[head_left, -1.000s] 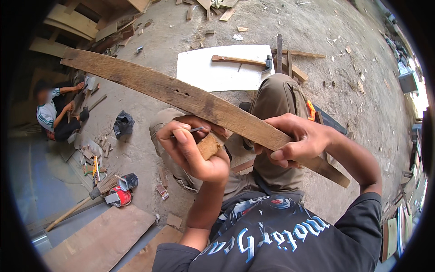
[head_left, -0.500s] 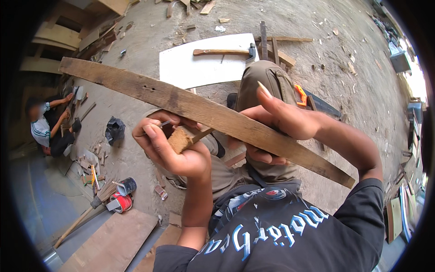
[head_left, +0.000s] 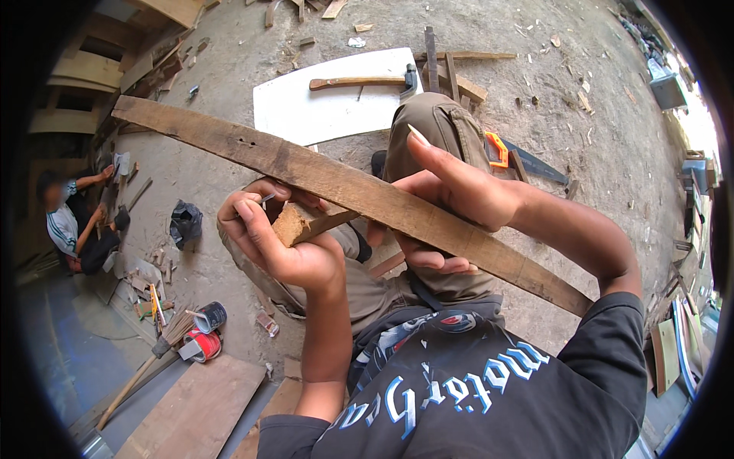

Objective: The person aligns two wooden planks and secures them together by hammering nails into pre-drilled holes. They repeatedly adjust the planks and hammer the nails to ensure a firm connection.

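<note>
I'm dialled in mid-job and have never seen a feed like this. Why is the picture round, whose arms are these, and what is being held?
A fisheye camera on a person's head looks down, so straight edges bend. No machine: these are the person's own bare hands. The left hand grips a small wooden block and what looks like a nail. The right hand holds a long curved plank across the knees. On the dirt floor lie a white board with a hammer on it, a saw, wood scraps and cans. Another person crouches at far left.
</note>
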`<state>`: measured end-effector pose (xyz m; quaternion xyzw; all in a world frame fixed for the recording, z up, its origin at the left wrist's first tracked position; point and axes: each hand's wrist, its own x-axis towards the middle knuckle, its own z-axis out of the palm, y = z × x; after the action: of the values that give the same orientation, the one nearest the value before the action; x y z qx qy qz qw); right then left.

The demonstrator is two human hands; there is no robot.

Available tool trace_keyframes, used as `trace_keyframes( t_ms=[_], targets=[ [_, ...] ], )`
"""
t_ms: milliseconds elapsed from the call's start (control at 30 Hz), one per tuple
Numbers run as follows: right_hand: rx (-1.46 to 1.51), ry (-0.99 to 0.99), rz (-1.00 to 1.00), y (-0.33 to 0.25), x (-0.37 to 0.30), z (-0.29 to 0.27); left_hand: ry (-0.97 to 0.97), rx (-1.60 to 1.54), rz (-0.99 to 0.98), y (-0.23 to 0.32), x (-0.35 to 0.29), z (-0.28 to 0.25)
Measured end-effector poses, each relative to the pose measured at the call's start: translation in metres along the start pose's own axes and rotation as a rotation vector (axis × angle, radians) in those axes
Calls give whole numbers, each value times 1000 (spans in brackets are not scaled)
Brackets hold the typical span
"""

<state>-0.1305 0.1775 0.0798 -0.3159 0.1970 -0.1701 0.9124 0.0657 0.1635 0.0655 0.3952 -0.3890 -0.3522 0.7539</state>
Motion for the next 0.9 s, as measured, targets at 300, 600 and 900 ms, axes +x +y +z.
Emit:
trace_keyframes(
  t_ms=[300, 600, 900],
  targets=[
    [54, -27, -24, 5, -1, -5, -76, 16, -36, 3, -4, 1],
    [111, 26, -47, 7, 0, -7, 3, -15, -43, -9, 0, 6],
    [-17, 72, -83, -7, 33, -15, 39, -5, -59, -28, 38, -11]
  ],
)
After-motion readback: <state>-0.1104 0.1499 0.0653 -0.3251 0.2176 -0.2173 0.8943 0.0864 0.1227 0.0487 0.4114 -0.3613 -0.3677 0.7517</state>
